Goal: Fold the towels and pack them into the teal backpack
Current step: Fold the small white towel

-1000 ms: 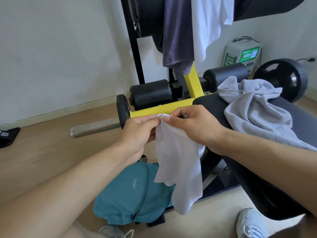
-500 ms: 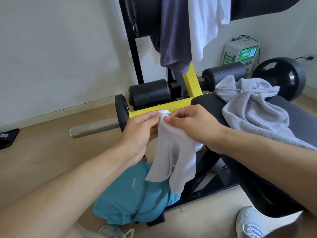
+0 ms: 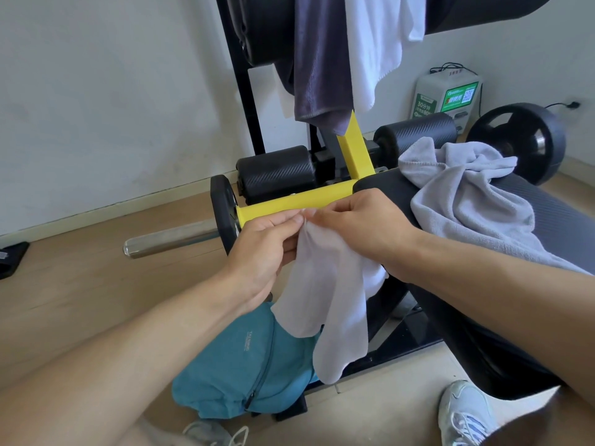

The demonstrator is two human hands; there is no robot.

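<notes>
Between the left hand (image 3: 264,249) and right hand (image 3: 357,226), the white towel (image 3: 325,300) was pinched at its top corners, evidently to align a fold. Below both hands, the teal backpack (image 3: 244,358) lay on the floor, awaiting packing.

in front of me a yellow bar (image 3: 289,201) joins black rollers (image 3: 277,172); a weight plate (image 3: 521,140) sits right, a green-labelled box (image 3: 446,98) by the wall, my shoe (image 3: 463,413) below.

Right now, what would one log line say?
hands: left, right pinch white towel | backpack: floor | grey towel: bench
</notes>
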